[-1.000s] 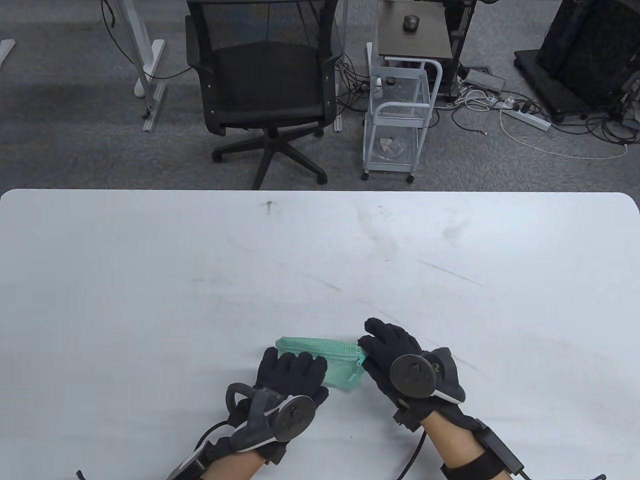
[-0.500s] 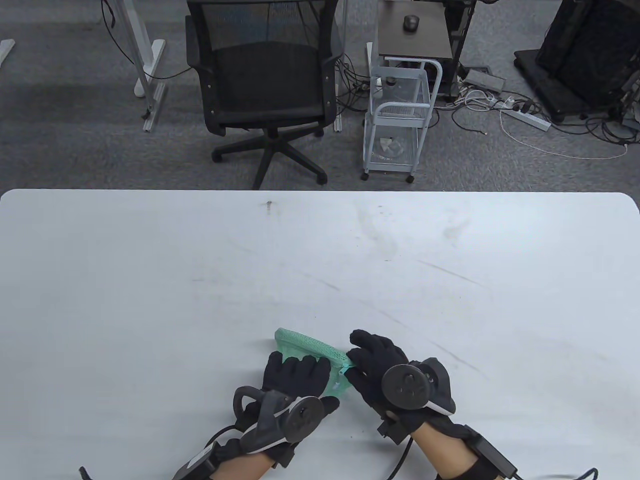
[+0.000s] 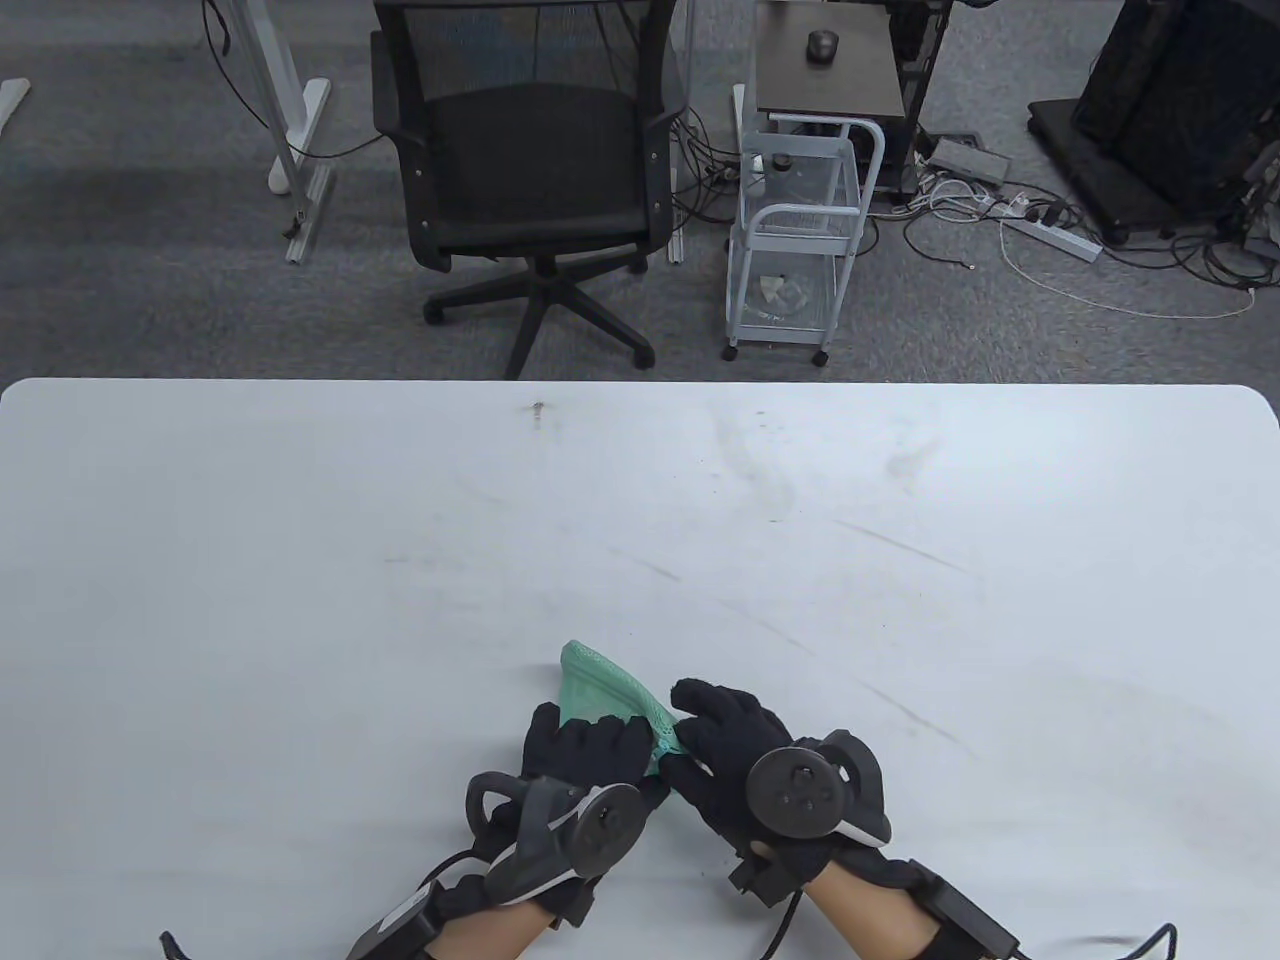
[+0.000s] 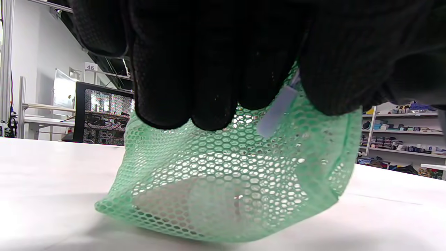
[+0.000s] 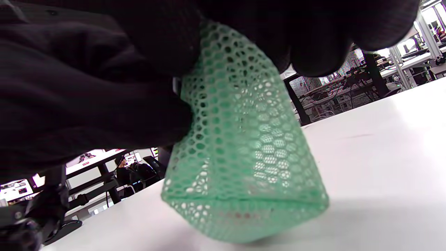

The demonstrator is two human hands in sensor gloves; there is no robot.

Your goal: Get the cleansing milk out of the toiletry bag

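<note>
A green mesh toiletry bag [image 3: 600,685] stands on end near the front middle of the white table [image 3: 300,560], its bottom resting on the tabletop. My left hand [image 3: 588,745] grips its near upper part. My right hand [image 3: 715,735] grips the upper end from the right. In the left wrist view the bag [image 4: 223,181] hangs below my fingers [image 4: 195,73], with a pale zipper pull [image 4: 277,111] by them and a pale, pinkish item [image 4: 195,205] inside at the bottom. The right wrist view shows the bag [image 5: 244,153] pinched between my fingers [image 5: 104,115].
Beyond the table's far edge stand a black office chair [image 3: 530,170] and a small white trolley [image 3: 800,230] on grey carpet, with cables at the right.
The bag has been tipped up from lying flat to standing on end. Both hands have drawn closer together and toward the table's front edge, the right hand moving left.
</note>
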